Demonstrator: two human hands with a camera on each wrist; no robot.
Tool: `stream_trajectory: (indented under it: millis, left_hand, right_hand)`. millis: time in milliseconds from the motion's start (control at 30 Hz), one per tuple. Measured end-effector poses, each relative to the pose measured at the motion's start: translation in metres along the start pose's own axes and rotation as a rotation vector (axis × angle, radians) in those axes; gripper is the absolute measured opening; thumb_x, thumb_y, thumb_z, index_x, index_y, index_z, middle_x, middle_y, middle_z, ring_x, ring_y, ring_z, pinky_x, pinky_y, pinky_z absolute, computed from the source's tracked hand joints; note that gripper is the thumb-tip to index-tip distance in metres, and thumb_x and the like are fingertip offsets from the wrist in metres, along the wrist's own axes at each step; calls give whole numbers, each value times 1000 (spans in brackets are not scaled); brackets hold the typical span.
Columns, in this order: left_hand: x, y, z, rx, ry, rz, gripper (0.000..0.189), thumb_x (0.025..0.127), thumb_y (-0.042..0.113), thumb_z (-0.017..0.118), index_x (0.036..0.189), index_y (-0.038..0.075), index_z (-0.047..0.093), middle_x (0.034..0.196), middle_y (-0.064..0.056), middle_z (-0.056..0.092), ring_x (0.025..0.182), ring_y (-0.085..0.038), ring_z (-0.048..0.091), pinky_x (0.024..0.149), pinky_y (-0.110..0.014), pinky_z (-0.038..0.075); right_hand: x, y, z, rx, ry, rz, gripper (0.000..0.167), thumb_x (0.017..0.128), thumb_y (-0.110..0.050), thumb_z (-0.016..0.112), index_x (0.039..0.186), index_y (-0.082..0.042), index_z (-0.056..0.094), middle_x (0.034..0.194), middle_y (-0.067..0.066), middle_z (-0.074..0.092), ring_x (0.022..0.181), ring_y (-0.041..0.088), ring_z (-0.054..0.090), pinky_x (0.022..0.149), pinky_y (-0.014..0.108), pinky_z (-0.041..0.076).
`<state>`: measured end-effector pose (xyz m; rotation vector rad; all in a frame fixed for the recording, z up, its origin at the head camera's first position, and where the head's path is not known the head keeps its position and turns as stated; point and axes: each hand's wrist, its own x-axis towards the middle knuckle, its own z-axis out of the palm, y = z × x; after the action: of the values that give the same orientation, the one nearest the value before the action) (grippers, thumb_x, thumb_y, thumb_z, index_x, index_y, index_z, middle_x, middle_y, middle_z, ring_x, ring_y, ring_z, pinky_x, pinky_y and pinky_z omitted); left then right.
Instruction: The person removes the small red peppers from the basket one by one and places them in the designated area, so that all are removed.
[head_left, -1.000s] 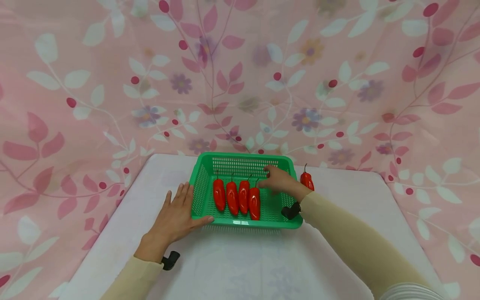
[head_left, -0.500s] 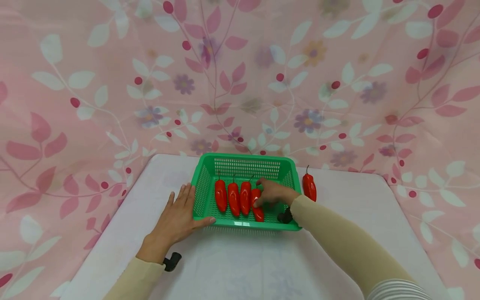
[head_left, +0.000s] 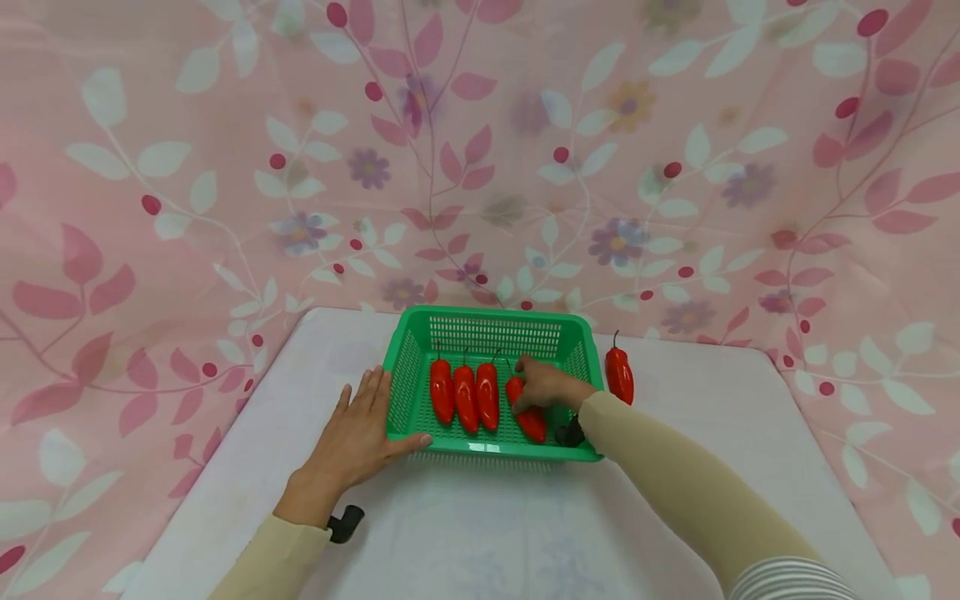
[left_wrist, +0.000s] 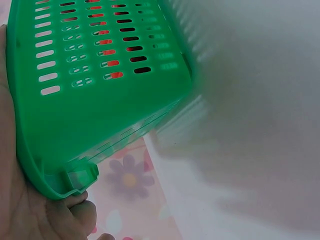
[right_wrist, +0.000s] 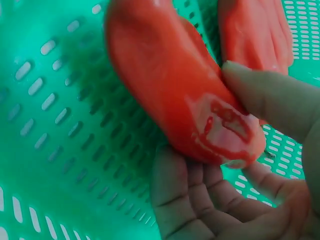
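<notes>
A green plastic basket (head_left: 495, 312) with slotted walls stands on the white-covered table. My left hand (head_left: 348, 437) rests against its left rim, fingers straight and thumb stretched along the front corner; in the left wrist view the basket's outer wall (left_wrist: 100, 107) lies beside that hand. Inside the basket my right hand (head_left: 551, 386) pinches a glossy red chili pepper (head_left: 533, 425) between thumb and fingers. That pepper (right_wrist: 160, 75) slants in the right wrist view, its body across the fingers. Left of it, three more red peppers (head_left: 466, 400) lie side by side, stems pointing away.
One more red pepper (head_left: 619, 372) lies on the table (head_left: 712, 417) just right of the basket, partly behind the right sleeve (head_left: 660, 467). A pink floral cloth (head_left: 495, 183) hangs behind and at both sides of the table.
My right hand has come down onto the rightmost pepper in the basket and gripped it. That pepper now slants and sits farther right, apart from the other three. My left hand stays put.
</notes>
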<state>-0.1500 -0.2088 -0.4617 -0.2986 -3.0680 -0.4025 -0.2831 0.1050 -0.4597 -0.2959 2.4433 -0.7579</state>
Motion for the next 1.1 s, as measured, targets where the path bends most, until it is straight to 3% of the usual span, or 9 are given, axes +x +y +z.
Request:
stream_trajectory:
  millis: [267,667,933,1100]
  left_hand:
    - [1,0,0,-12,-4,2,128,86,86,58,164,-8,21,173,-26,21,161,-46,19,130,-66,13]
    - [2,-2,0,-22,-21,-5,130,85,87,58,165,-7,19,174,-25,19,161,-45,17,130,-65,11]
    - [1,-1,1,-28,-23,-6,129,85,85,60,165,-7,19,174,-25,19,162,-45,16,131,-64,10]
    - [1,0,0,-38,-26,-7,129,85,85,61,165,-7,19,174,-25,18,162,-45,16,131,-64,9]
  right_hand:
    - [-3,3,-13,142,126,-37,68,92,-22,83,146,-7,45,123,19,64,90,27,70,67,38,66]
    - [-21,-4,-36,312,206,-98,70,94,-13,79,152,-9,41,128,25,61,102,37,71,76,52,66]
    - [-34,2,-53,326,269,-131,68,96,-16,76,153,-10,39,132,27,60,105,42,71,66,43,67]
    - [-42,10,-64,331,312,-122,68,97,-16,75,154,-10,38,138,30,57,113,47,68,67,46,67]
